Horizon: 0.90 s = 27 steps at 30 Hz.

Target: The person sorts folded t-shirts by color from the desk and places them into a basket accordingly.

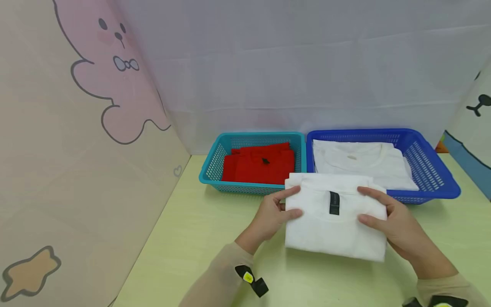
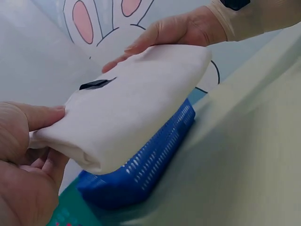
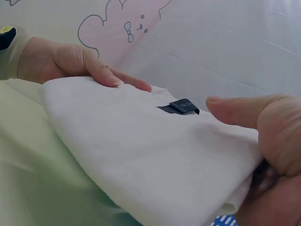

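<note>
A folded white T-shirt with a black neck label is held up above the table, just in front of the baskets. My left hand grips its left edge, thumb on top and other fingers partly hidden beneath. On the opposite edge my right hand grips it the same way. Both wrist views show the folded layers of the T-shirt between the two hands. Behind it, a blue basket contains folded white clothing, partly covered by the held T-shirt.
Left of the blue basket stands a teal basket with folded red clothing in it. Both baskets are at the back of the pale green table, against a white curtain. A wall with cartoon prints borders the left side.
</note>
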Available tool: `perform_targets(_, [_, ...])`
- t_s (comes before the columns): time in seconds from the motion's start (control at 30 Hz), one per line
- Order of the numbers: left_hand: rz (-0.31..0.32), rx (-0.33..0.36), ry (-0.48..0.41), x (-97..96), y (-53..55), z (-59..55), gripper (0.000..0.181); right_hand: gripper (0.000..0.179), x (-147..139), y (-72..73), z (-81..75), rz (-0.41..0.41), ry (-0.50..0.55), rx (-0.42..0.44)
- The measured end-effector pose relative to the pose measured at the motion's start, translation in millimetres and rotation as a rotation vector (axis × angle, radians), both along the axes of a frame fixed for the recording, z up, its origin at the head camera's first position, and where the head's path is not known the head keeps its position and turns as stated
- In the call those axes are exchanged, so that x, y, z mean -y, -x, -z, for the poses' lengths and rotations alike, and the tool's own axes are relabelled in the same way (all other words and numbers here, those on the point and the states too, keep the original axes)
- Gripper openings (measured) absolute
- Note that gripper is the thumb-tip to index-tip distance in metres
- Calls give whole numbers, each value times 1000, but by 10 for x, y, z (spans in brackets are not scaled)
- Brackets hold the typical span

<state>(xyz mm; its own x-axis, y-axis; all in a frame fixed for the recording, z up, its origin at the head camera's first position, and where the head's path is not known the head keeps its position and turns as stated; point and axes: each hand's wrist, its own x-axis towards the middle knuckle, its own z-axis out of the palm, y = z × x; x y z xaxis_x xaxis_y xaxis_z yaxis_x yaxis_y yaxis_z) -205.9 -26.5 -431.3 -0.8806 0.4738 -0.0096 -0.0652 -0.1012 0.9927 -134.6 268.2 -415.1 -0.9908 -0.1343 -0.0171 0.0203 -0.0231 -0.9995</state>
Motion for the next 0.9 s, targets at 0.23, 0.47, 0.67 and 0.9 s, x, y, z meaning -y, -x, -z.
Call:
perform_targets(0.23, [-2,-42,-26,-400,474,-225,58,66,-243,322,-144,85,44,-48])
perform_targets(0.47, [-31,-81,52,-794,906,-378,54,69,-634,775,-263,119,12,25])
perform_targets(0.67, [-140,-35,105,-1079,1147,-389,52,68,-859,1114,-308,100,-16,45])
perform_targets(0.9, [-168,11,78,-1237,1273,-397,52,70,-944,1350,-344,147,-190,51])
